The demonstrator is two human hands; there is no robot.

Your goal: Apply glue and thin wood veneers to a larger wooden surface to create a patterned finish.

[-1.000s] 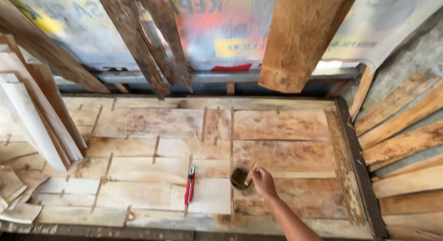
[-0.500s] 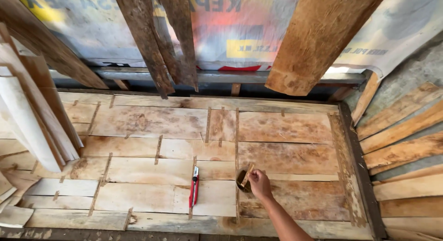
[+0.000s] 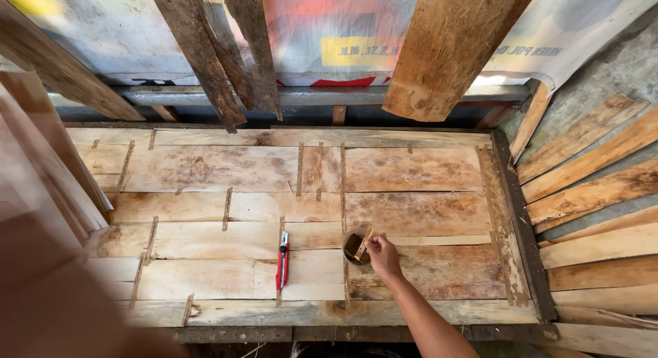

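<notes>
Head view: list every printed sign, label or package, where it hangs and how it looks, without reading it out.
Printed banner sheet: hung along the back wall behind the leaning planks; pale plastic with red and yellow blocks and dark lettering.
No packages or screens show.

Red-handled cutter [image 3: 282, 261] lying on the patched plank table [image 3: 226, 173], weathered boards [image 3: 205, 50] leaning behind the table, pale planks [image 3: 596, 193] stacked right of the table

Soft, even daylight falls on the pale wooden surface [image 3: 411, 169], bright without glare; shadows are faint and short beneath the leaning planks [image 3: 449, 50] at the far side; the near left corner is a dim brown blur, out of focus; edges bow slightly.
</notes>
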